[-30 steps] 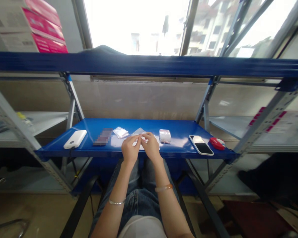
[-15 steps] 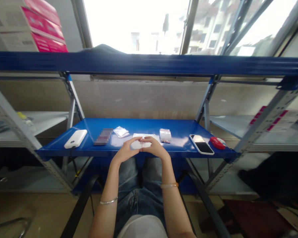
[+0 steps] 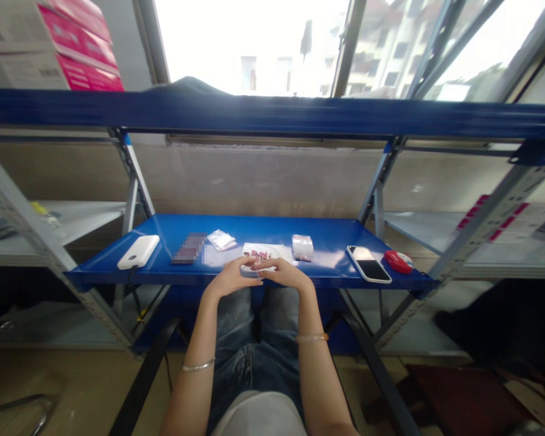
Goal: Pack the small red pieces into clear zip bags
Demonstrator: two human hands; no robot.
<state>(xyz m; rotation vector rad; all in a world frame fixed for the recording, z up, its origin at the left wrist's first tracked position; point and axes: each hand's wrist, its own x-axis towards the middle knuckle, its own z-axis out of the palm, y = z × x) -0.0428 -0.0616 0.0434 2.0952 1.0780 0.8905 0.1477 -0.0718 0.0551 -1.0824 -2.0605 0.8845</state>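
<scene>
On my feed, the person's bare left hand (image 3: 233, 277) and bare right hand (image 3: 285, 272) come together above the middle of the near edge of the glossy blue metal table (image 3: 331, 233). Their fingertips meet, with fingers curved; I cannot tell whether anything is pinched between them. Just beyond the fingers, I see a flat white sheet (image 3: 280, 250) lying near that edge, bearing a cluster of small red pieces (image 3: 259, 254). To its right lies a small clear plastic bag with reddish contents at its bottom (image 3: 302, 247); beyond the sheet's left side lies a pile of flat clear-and-white plastic bags (image 3: 221, 240). Toward the near left corner I have a white rounded rectangular device (image 3: 138, 252) with a dark cable, and toward the near right corner a white-edged, dark-screened phone (image 3: 369, 264) beside a rounded red-and-white object (image 3: 398, 261).
</scene>
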